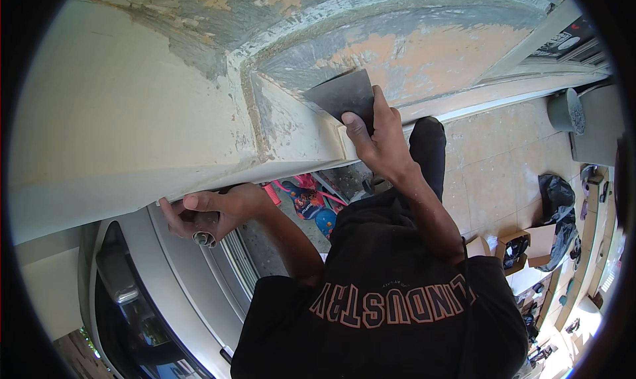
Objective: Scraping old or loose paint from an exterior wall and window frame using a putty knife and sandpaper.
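Note:
In my right hand [387, 140] is a dark grey, bent sheet of sandpaper [343, 96], with my thumb on its near face. Its far edge lies at the patchy grey and orange wall panel [422, 61], just above a cream ledge [303, 126]. A raised, curved moulding [348, 14] frames the panel. My left hand [228, 207] is at the underside of the smooth cream wall section [124, 111], fingers curled round a small roll of sandpaper [204, 235]. Whether the left fingertips touch the wall is hard to tell.
A silver car [184, 270] stands at the lower left. Beneath my arms is a child's bicycle with a patterned saddle [304, 200]. On the tiled floor [497, 165] at the right are a grey bucket [559, 112], an opened cardboard box [539, 245] and black plastic bags [556, 195].

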Demonstrator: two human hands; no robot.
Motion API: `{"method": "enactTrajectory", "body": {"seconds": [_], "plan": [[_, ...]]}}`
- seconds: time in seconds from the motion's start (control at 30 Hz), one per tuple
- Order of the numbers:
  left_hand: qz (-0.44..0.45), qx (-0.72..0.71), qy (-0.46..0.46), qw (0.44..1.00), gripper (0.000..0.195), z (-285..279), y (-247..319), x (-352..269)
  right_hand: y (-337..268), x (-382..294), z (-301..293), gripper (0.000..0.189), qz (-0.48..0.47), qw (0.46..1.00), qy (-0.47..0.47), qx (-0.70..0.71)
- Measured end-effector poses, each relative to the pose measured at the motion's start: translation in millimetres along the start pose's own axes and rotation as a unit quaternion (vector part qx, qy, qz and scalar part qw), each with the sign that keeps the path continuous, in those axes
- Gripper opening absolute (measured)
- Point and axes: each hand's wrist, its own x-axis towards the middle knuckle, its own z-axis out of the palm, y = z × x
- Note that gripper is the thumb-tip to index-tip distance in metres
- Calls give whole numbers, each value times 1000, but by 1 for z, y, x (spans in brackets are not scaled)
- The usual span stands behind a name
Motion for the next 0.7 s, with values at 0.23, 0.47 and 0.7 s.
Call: {"method": "enactTrajectory", "body": {"seconds": [0.23,0.47,0.7], "plan": [[7,6,-6,1000,52,-2,-6,1,-14,-6,18,51,-13,997,67,44],[4,1,-9,1000,53,-3,-7,-2,-6,-11,12,53,-54,993,94,-51],[-17,-15,2,1000,52,3,2,-1,-19,-15,21,65,22,994,91,-52]]}}
